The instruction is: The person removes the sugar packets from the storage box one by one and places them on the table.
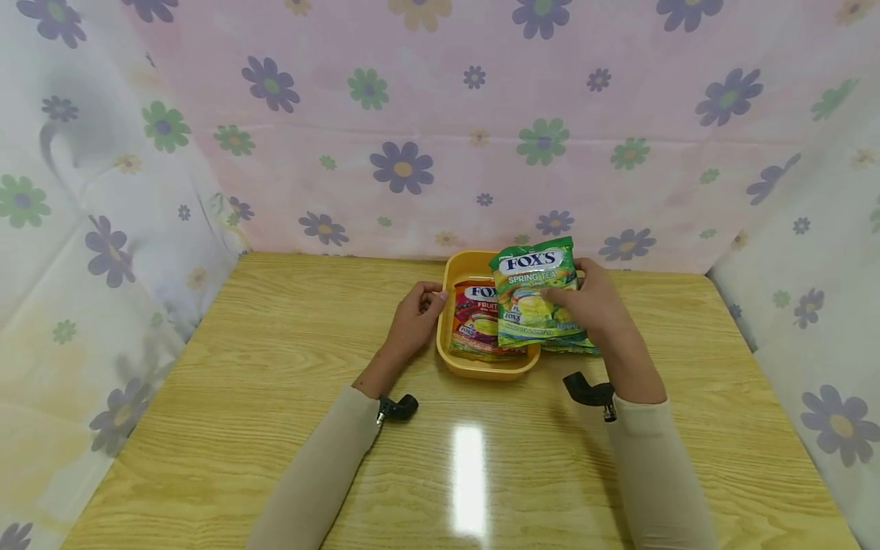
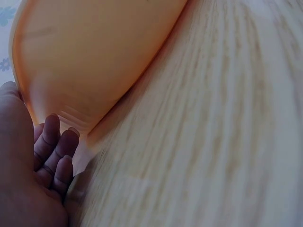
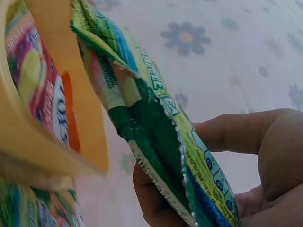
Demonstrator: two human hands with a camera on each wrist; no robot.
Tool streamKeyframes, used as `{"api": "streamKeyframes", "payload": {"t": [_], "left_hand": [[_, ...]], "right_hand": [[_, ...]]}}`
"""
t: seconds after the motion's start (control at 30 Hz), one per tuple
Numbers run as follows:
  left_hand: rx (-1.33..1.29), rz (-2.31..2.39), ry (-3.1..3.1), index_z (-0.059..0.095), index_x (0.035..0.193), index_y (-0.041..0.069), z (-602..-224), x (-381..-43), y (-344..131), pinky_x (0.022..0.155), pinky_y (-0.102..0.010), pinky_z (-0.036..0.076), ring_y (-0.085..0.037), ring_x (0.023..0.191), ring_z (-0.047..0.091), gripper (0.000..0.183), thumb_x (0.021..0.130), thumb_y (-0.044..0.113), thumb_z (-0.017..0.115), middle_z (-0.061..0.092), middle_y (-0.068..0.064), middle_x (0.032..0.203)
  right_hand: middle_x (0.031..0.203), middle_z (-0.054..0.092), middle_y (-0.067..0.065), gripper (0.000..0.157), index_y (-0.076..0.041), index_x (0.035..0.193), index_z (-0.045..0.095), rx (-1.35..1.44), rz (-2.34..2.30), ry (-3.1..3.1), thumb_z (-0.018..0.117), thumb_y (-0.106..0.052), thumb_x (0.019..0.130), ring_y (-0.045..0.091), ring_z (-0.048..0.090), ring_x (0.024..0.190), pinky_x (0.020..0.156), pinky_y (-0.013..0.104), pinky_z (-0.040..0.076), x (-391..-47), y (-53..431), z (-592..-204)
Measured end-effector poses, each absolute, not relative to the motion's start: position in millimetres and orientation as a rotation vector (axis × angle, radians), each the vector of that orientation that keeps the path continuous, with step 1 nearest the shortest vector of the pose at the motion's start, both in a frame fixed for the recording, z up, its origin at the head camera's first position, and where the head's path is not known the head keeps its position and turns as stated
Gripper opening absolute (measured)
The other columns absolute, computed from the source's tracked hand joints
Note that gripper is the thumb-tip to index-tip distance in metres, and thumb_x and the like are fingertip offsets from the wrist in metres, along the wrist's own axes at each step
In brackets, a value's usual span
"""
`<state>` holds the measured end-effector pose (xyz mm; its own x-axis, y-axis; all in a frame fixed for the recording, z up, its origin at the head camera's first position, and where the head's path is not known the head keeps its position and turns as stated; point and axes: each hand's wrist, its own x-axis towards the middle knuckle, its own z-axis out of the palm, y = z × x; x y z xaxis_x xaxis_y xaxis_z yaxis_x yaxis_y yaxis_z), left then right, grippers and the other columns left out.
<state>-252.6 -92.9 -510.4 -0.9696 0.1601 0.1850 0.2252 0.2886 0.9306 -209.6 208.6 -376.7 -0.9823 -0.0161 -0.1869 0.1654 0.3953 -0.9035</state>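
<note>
A green Fox's Spring Tea candy bag (image 1: 532, 294) is pinched in my right hand (image 1: 598, 302), thumb across its front. It stands tilted up over the right side of a yellow plastic tray (image 1: 490, 373). The right wrist view shows the back and crimped edge of this candy bag (image 3: 151, 123), with fingers behind it. A red Fox's Fruits candy bag (image 1: 474, 321) lies in the tray, partly covered by the green one. My left hand (image 1: 415, 313) holds the tray's left rim; in the left wrist view, its curled fingers (image 2: 64, 142) lie by the tray's outer wall (image 2: 94, 56).
More green candy bags (image 1: 571, 345) lie on the wood-grain table (image 1: 309, 328) just right of the tray, partly hidden under the held one. A flowered cloth (image 1: 440, 137) rises behind the table and along both sides. Black wrist mounts (image 1: 399, 407) stick out from both sleeves.
</note>
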Motion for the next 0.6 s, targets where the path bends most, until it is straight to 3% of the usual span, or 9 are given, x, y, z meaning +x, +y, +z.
{"api": "streamKeyframes", "payload": {"t": [0.23, 0.6], "left_hand": [[-0.371, -1.812, -2.474, 0.062, 0.136, 0.009, -510.5, -251.9, -93.0, 0.074, -0.030, 0.048, -0.019, 0.083, 0.058, 0.036, 0.112, 0.036, 0.057, 0.067, -0.009, 0.101], [-0.357, -1.808, -2.481, 0.062, 0.135, 0.010, -512.4, -252.5, -92.9, 0.075, -0.030, 0.047, -0.020, 0.083, 0.058, 0.035, 0.112, 0.036, 0.057, 0.067, -0.008, 0.101]], "right_hand": [[0.149, 0.044, 0.031, 0.086, 0.001, 0.168, 0.014, 0.142, -1.565, 2.506, 0.068, -0.022, 0.104, 0.029, 0.060, 0.103, 0.077, 0.034, 0.055, -207.8, 234.2, -370.9], [0.123, 0.059, 0.022, 0.085, -0.001, 0.168, 0.017, 0.134, -1.576, 2.526, 0.068, -0.025, 0.105, 0.014, 0.067, 0.081, 0.072, 0.033, 0.059, -205.8, 264.1, -369.1]]}}
